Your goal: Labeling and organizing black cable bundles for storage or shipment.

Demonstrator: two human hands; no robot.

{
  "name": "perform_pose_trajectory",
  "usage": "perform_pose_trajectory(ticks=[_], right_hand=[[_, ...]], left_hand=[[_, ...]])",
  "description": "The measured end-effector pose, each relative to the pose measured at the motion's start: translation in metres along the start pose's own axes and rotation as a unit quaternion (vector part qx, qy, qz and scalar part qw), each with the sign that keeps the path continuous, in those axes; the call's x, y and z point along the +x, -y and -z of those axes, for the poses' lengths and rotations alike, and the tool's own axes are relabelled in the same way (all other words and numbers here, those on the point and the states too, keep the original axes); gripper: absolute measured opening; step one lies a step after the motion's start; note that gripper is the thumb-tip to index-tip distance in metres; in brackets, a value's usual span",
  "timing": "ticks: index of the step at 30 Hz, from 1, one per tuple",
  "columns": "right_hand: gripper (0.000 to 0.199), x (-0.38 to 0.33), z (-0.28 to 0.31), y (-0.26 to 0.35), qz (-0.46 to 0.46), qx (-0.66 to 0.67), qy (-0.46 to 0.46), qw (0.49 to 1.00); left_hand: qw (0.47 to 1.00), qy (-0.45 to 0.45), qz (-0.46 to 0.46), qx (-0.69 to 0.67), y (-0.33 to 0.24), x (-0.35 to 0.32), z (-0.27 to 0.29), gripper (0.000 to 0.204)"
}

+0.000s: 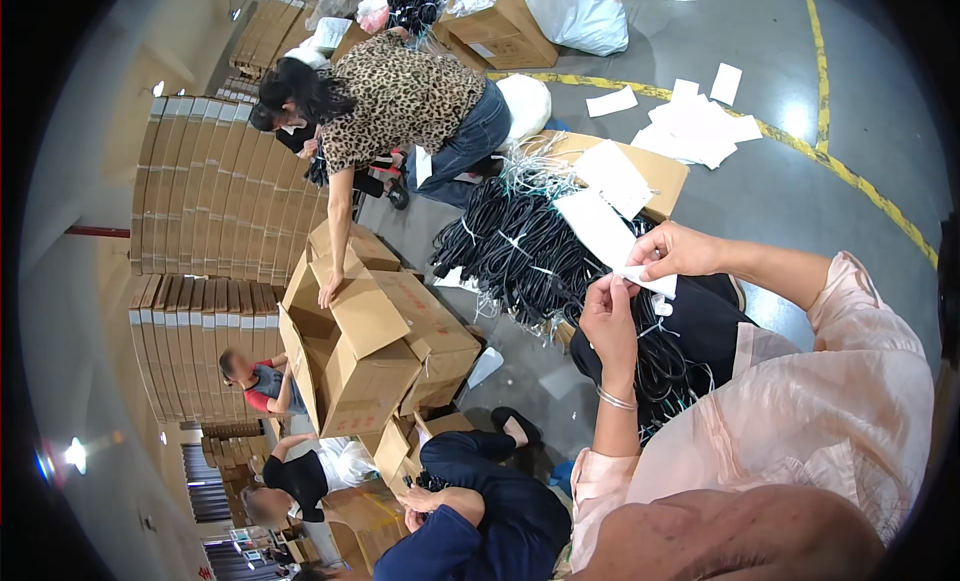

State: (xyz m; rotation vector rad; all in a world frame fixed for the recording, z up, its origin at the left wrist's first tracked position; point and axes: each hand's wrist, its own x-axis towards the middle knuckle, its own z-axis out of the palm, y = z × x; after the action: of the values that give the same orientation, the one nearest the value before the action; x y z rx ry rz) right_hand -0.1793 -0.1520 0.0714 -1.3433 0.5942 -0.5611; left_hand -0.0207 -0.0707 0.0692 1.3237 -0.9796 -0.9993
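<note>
A small white paper label (655, 284) is pinched between the fingertips of both my hands. My left hand (608, 326), with a bracelet on its wrist, grips it from the near side, and my right hand (678, 249) from the far right. Just below the fingers hang looped black cables (660, 366), which lie across my lap. Beyond my hands, a large heap of bundled black cables (520, 241) with pale ends is piled up. White paper sheets (600, 226) rest on the heap and on the cardboard (672, 181) beside it.
Open cardboard boxes (370, 371) stand to the left, where a co-worker in a leopard-print top (405, 91) reaches to a flap. Another person in dark blue (490, 511) sits close by. Loose papers (695, 126) lie on the grey floor; flattened cartons (210, 191) are stacked behind.
</note>
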Motion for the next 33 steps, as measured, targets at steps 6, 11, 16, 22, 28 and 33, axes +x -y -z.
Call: perform_pose_trajectory(ticks=[6, 11, 16, 22, 28, 33], right_hand=[[0.022, 0.017, 0.043, -0.037, 0.077, 0.024, -0.144, 0.986], [0.020, 0.061, 0.116, -0.093, 0.077, 0.204, -0.285, 0.933], [0.011, 0.085, 0.168, -0.234, -0.119, 0.205, -0.399, 0.886], [0.004, 0.093, 0.141, -0.278, -0.238, 0.008, -0.401, 0.885], [0.014, 0.084, 0.130, -0.271, -0.256, -0.214, -0.321, 0.886], [0.011, 0.082, 0.121, -0.259, -0.257, -0.141, -0.234, 0.927]], left_hand=[[0.991, -0.051, -0.019, -0.119, -0.005, 0.007, 0.019, 0.013], [0.981, -0.127, -0.020, -0.148, -0.010, 0.009, 0.045, 0.017], [0.979, -0.124, 0.003, -0.164, -0.001, 0.006, 0.043, 0.018], [0.983, -0.096, 0.016, -0.156, 0.006, 0.006, 0.039, 0.018], [0.986, -0.085, 0.024, -0.144, 0.009, 0.004, 0.036, 0.019], [0.986, -0.074, 0.034, -0.146, 0.008, 0.003, 0.029, 0.017]])
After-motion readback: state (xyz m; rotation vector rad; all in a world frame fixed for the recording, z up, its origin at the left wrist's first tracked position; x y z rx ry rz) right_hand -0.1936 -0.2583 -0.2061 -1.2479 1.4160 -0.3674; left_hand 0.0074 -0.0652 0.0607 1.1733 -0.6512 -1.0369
